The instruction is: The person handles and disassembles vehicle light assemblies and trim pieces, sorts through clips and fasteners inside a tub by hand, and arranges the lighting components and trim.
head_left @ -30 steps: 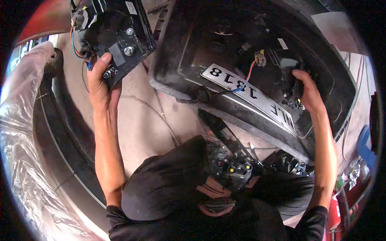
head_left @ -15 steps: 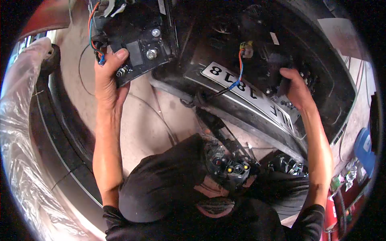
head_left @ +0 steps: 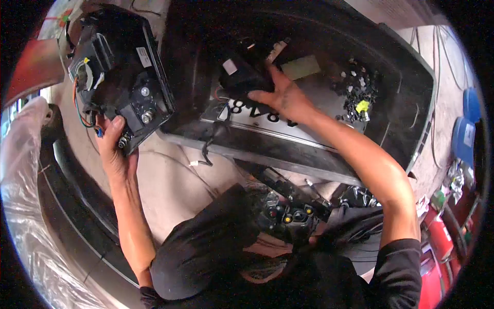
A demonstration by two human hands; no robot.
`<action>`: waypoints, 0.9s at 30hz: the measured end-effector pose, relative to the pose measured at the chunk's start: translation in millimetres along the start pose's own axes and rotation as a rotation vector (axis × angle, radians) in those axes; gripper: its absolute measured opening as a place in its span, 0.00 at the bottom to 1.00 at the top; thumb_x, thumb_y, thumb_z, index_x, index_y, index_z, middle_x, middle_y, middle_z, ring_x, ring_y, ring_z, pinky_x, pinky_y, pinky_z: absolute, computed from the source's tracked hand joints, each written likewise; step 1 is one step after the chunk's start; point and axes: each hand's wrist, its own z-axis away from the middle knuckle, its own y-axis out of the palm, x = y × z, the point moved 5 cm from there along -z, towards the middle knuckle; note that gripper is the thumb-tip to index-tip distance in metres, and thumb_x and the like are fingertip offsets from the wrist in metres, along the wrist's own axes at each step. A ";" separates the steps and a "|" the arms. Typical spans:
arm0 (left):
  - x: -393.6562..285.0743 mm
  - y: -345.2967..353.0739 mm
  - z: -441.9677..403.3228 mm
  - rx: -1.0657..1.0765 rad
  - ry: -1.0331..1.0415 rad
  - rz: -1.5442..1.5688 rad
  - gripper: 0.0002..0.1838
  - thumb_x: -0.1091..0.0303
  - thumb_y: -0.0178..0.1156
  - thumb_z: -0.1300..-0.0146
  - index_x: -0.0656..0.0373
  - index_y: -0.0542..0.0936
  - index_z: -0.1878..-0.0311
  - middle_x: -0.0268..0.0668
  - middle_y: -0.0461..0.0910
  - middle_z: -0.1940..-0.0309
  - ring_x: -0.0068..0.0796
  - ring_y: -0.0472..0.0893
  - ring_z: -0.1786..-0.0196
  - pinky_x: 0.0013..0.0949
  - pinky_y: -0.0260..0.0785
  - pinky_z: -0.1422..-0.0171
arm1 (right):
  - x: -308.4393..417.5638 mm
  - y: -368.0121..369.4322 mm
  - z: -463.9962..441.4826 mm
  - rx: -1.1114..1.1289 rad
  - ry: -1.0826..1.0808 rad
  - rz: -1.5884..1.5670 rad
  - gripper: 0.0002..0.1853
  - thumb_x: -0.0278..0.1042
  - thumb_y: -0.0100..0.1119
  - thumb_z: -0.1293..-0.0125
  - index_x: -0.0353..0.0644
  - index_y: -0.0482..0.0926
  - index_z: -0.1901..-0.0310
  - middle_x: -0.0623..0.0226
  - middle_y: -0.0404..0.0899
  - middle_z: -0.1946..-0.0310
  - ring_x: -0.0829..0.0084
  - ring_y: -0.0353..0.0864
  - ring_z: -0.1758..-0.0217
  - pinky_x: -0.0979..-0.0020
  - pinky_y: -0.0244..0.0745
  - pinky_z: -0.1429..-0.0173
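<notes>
My left hand grips the lower end of a black housing with bolts, a white label and coloured wires, thumb on top. My right hand is wrapped round a dark part with a pale label, inside a large black trunk-like panel. Below that hand lies a licence plate, its lettering upside down and partly covered by the hand. A black cable with a white connector hangs over the panel's near edge. Many small black clips and a yellow one lie at the panel's right.
Plastic-wrapped material and a long black trim piece run along the left. Near my lap is a dark assembly with yellow-centred round parts. Blue containers and red objects stand at the right.
The left hand has moved left and down with the housing. The right hand has swung left across the panel with the dark part, uncovering the clips. The view has shifted.
</notes>
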 end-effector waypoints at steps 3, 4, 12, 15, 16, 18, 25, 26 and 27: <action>-2.9 13.6 -1.8 0.119 0.008 -0.138 0.39 0.76 0.70 0.40 0.61 0.68 0.24 0.40 0.82 0.40 0.35 0.85 0.42 0.38 0.78 0.34 | 2.6 -6.3 5.6 0.047 0.027 0.149 0.45 0.50 0.72 0.32 0.31 0.65 0.23 0.42 0.75 0.29 0.51 0.74 0.25 0.60 0.66 0.22; -4.8 19.8 -1.6 0.163 0.008 -0.187 0.39 0.76 0.70 0.40 0.62 0.69 0.25 0.40 0.82 0.41 0.35 0.85 0.43 0.38 0.79 0.35 | 9.4 -14.0 7.8 0.074 0.050 0.192 0.44 0.49 0.73 0.32 0.31 0.65 0.23 0.42 0.75 0.29 0.50 0.74 0.25 0.59 0.67 0.22; -10.5 46.4 17.0 0.252 -0.134 -0.682 0.36 0.80 0.76 0.49 0.63 0.76 0.34 0.34 0.83 0.48 0.25 0.82 0.47 0.30 0.75 0.40 | -94.9 -100.3 3.1 -0.409 -0.110 0.396 0.26 0.32 0.65 0.31 0.39 0.78 0.32 0.41 0.81 0.38 0.48 0.85 0.40 0.55 0.81 0.38; -16.5 57.4 9.9 0.317 -0.180 -0.807 0.37 0.77 0.77 0.51 0.64 0.77 0.34 0.34 0.83 0.47 0.23 0.80 0.47 0.28 0.72 0.39 | -107.0 -78.4 -23.6 -0.218 0.142 0.340 0.30 0.29 0.65 0.34 0.37 0.75 0.30 0.41 0.82 0.40 0.47 0.83 0.37 0.55 0.78 0.33; -17.4 61.5 7.0 0.339 -0.199 -0.841 0.37 0.77 0.77 0.51 0.64 0.77 0.34 0.34 0.83 0.47 0.23 0.80 0.47 0.28 0.72 0.39 | -103.4 -70.8 -28.1 -0.196 0.149 0.347 0.31 0.28 0.65 0.35 0.37 0.74 0.29 0.41 0.82 0.40 0.47 0.83 0.37 0.56 0.78 0.32; -19.1 64.7 -0.6 0.383 -0.168 -0.845 0.36 0.77 0.76 0.50 0.64 0.77 0.35 0.35 0.84 0.47 0.24 0.81 0.47 0.29 0.72 0.39 | -75.5 -69.4 -28.6 -0.295 -0.054 0.449 0.33 0.27 0.66 0.37 0.35 0.73 0.28 0.41 0.84 0.42 0.48 0.83 0.36 0.56 0.77 0.30; -21.0 77.0 10.4 0.314 -0.288 -0.488 0.38 0.75 0.76 0.48 0.64 0.73 0.32 0.38 0.84 0.46 0.29 0.84 0.46 0.33 0.74 0.38 | 35.2 -82.9 15.1 -0.056 0.010 -0.124 0.36 0.43 0.66 0.30 0.36 0.70 0.25 0.50 0.84 0.40 0.54 0.85 0.40 0.59 0.78 0.34; -12.4 77.7 19.4 0.288 -0.330 -0.423 0.37 0.75 0.76 0.47 0.64 0.73 0.32 0.38 0.84 0.46 0.29 0.84 0.46 0.33 0.75 0.38 | 50.8 -78.4 26.1 0.047 0.078 -0.300 0.38 0.48 0.65 0.28 0.36 0.68 0.23 0.53 0.83 0.38 0.57 0.84 0.40 0.59 0.77 0.33; 0.3 73.9 28.0 0.259 -0.370 -0.360 0.36 0.75 0.76 0.45 0.64 0.73 0.32 0.38 0.83 0.46 0.29 0.83 0.46 0.34 0.75 0.39 | 66.2 -77.0 38.8 0.091 0.089 -0.394 0.40 0.50 0.66 0.28 0.31 0.66 0.24 0.53 0.84 0.38 0.59 0.84 0.39 0.60 0.76 0.32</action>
